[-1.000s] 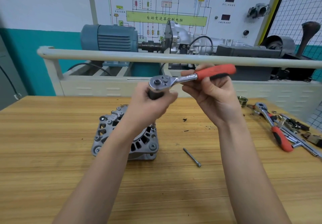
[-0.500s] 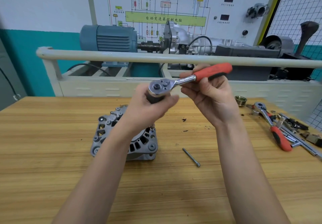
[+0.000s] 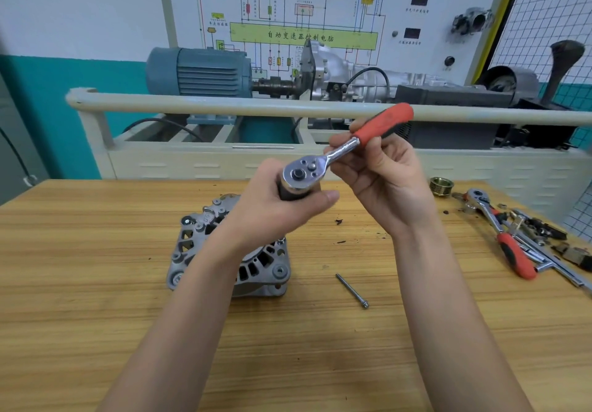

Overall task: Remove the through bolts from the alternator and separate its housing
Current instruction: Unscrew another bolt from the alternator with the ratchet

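The grey alternator (image 3: 256, 267) lies flat on the wooden bench (image 3: 96, 315), partly hidden by my left forearm. Above it I hold a ratchet wrench (image 3: 323, 162) with a red handle. My left hand (image 3: 282, 210) grips the dark socket under the ratchet head. My right hand (image 3: 384, 174) holds the red handle between fingers and thumb. One loose through bolt (image 3: 352, 290) lies on the bench to the right of the alternator.
A second red-handled ratchet (image 3: 503, 235), extension bars and small parts lie at the bench's right edge. A brass threaded fitting (image 3: 441, 185) sits near them. A cream rail (image 3: 224, 104) and a motor-gearbox training rig stand behind the bench.
The ratchet and both hands have dropped slightly, and the red handle has tilted a little more upward. The alternator and loose bolt have not moved.
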Action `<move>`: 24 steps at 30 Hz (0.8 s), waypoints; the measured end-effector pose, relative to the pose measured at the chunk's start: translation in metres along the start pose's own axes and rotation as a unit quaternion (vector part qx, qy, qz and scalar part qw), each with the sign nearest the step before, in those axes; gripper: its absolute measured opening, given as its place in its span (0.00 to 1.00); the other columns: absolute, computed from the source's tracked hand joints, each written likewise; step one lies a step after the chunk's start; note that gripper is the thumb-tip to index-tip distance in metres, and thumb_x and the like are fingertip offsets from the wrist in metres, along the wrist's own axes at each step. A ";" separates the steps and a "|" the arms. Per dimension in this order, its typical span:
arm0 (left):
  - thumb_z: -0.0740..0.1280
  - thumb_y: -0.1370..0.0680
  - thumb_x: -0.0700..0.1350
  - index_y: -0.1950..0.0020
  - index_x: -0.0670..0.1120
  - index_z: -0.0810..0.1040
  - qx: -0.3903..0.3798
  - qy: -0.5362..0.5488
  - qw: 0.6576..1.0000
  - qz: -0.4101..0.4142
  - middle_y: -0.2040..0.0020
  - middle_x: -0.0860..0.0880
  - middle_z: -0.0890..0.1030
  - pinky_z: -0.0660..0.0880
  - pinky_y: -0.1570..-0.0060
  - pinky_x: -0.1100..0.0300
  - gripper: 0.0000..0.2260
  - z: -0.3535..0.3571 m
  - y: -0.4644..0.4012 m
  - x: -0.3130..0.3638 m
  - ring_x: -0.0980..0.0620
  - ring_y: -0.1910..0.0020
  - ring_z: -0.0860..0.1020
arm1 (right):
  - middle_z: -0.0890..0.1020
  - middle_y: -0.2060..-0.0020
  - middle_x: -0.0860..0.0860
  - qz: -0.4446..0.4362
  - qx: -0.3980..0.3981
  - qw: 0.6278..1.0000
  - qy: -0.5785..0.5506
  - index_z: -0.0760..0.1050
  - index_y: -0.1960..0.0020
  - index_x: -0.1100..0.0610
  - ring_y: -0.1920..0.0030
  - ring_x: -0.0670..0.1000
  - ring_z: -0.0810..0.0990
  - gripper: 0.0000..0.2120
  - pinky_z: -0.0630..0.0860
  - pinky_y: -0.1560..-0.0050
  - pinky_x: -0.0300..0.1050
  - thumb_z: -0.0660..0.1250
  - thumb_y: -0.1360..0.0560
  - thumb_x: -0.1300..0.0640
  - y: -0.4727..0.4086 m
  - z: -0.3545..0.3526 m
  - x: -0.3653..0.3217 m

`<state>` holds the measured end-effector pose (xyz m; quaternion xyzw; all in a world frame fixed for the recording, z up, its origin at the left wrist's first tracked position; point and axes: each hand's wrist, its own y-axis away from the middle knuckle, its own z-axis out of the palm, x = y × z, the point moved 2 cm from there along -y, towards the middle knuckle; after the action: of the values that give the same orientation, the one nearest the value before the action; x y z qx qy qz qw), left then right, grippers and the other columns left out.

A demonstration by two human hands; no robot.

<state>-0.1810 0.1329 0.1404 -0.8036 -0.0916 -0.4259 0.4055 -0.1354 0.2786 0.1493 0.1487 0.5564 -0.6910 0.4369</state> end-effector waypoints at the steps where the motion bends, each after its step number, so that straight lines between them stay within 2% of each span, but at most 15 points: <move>1: 0.67 0.28 0.41 0.73 0.49 0.69 0.026 0.021 0.999 -0.010 0.77 0.51 0.66 0.63 0.74 0.61 0.14 -0.001 -0.001 0.000 0.53 0.77 0.64 | 0.86 0.55 0.56 -0.006 -0.008 1.000 0.003 0.83 0.52 0.57 0.54 0.50 0.85 0.10 0.81 0.54 0.41 0.73 0.32 0.55 0.001 0.000 -0.002; 3: 0.66 0.25 0.39 0.72 0.50 0.71 0.076 0.060 0.995 -0.019 0.78 0.54 0.66 0.61 0.75 0.61 0.17 -0.002 -0.003 -0.001 0.55 0.78 0.62 | 0.85 0.53 0.56 -0.019 -0.032 0.999 0.020 0.82 0.51 0.57 0.51 0.52 0.84 0.10 0.80 0.52 0.42 0.73 0.32 0.57 0.003 -0.001 -0.006; 6: 0.64 0.22 0.35 0.71 0.50 0.70 0.124 0.083 0.988 -0.028 0.77 0.53 0.65 0.58 0.75 0.59 0.19 -0.003 -0.004 -0.001 0.54 0.77 0.62 | 0.85 0.52 0.57 -0.029 -0.056 0.997 0.052 0.81 0.52 0.56 0.48 0.54 0.83 0.12 0.79 0.50 0.43 0.76 0.34 0.57 0.004 -0.003 -0.008; 8: 0.67 0.24 0.38 0.72 0.51 0.71 0.095 0.055 0.994 -0.019 0.77 0.52 0.67 0.61 0.74 0.59 0.18 -0.005 -0.002 -0.001 0.53 0.77 0.63 | 0.85 0.52 0.56 -0.025 -0.052 0.997 0.043 0.82 0.51 0.56 0.49 0.53 0.84 0.11 0.80 0.51 0.42 0.75 0.33 0.56 0.004 -0.002 -0.007; 11: 0.70 0.29 0.41 0.71 0.48 0.71 -0.018 -0.001 1.000 -0.001 0.75 0.48 0.69 0.66 0.72 0.62 0.13 -0.006 0.001 0.001 0.52 0.75 0.67 | 0.86 0.55 0.56 -0.009 -0.001 1.000 0.018 0.83 0.52 0.57 0.55 0.51 0.85 0.10 0.80 0.55 0.41 0.72 0.32 0.54 0.001 0.000 -0.002; 13: 0.71 0.30 0.42 0.71 0.49 0.71 -0.055 -0.009 0.998 0.000 0.75 0.50 0.69 0.67 0.71 0.62 0.13 -0.006 0.002 0.001 0.52 0.75 0.67 | 0.86 0.57 0.55 -0.006 0.023 1.000 0.021 0.83 0.53 0.57 0.57 0.50 0.85 0.11 0.81 0.56 0.41 0.71 0.32 0.53 -0.001 0.001 0.002; 15: 0.71 0.30 0.43 0.72 0.51 0.71 -0.032 -0.006 0.999 -0.006 0.76 0.52 0.69 0.66 0.72 0.62 0.13 -0.007 0.002 0.000 0.53 0.76 0.67 | 0.86 0.57 0.56 -0.010 0.018 1.000 0.024 0.83 0.53 0.57 0.57 0.50 0.85 0.10 0.81 0.56 0.41 0.71 0.32 0.54 -0.001 0.003 0.003; 17: 0.68 0.28 0.41 0.70 0.46 0.70 0.018 0.025 0.999 -0.014 0.76 0.52 0.68 0.63 0.74 0.61 0.12 -0.009 0.000 -0.002 0.53 0.76 0.65 | 0.85 0.55 0.57 -0.015 -0.002 0.999 0.030 0.82 0.52 0.57 0.55 0.51 0.85 0.10 0.81 0.55 0.41 0.73 0.32 0.55 0.001 0.004 0.000; 21: 0.64 0.22 0.35 0.63 0.43 0.71 0.114 0.088 0.989 -0.034 0.75 0.51 0.65 0.56 0.73 0.54 0.11 -0.010 -0.004 -0.004 0.53 0.76 0.62 | 0.85 0.53 0.56 -0.047 -0.042 0.993 0.099 0.82 0.53 0.55 0.51 0.54 0.84 0.12 0.79 0.52 0.44 0.77 0.36 0.55 0.004 0.003 -0.006; 24: 0.67 0.23 0.37 0.66 0.43 0.71 0.088 0.051 0.994 -0.028 0.75 0.50 0.67 0.61 0.75 0.58 0.12 -0.011 -0.002 -0.003 0.52 0.76 0.64 | 0.85 0.53 0.56 -0.044 -0.045 0.995 0.074 0.82 0.52 0.55 0.52 0.53 0.84 0.11 0.80 0.52 0.42 0.75 0.34 0.56 0.003 0.005 -0.005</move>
<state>-0.1903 0.1271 0.1426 -0.7391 -0.1301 -0.4676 0.4670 -0.1293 0.2763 0.1524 0.1551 0.6240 -0.6704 0.3702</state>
